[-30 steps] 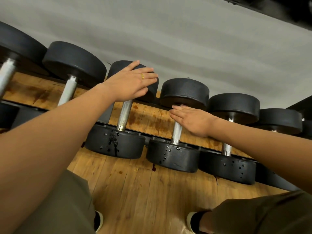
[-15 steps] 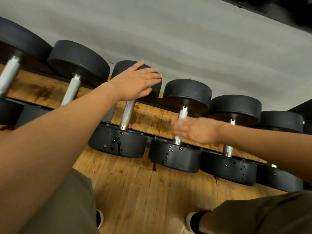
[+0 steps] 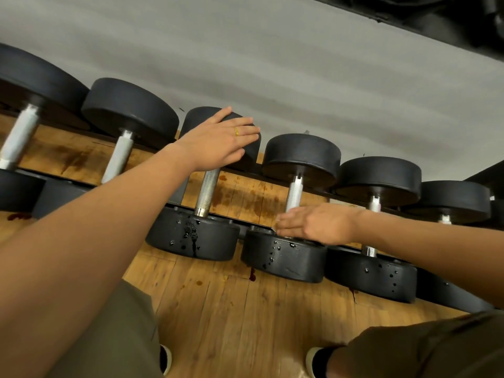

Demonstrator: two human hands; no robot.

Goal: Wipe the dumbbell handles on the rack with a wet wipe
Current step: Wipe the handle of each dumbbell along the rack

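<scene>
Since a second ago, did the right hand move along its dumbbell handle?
Yes. The right hand slid down the handle, from up by the far head to the near head, leaving the upper handle bare.

On my feed both forearms point(image 3: 90, 257) are bare right to the frame edge. The left hand point(image 3: 218, 140) wears one thin gold ring point(image 3: 236, 131) on a finger. I see olive-drab cloth on the left leg point(image 3: 109, 336) and the same cloth, creased, on the right leg point(image 3: 436, 347); I can't tell whether it's trousers or shorts. The left shoe point(image 3: 165, 360) and right shoe point(image 3: 313, 360) are only partly visible, each a pale cream rim with dark inside.
</scene>
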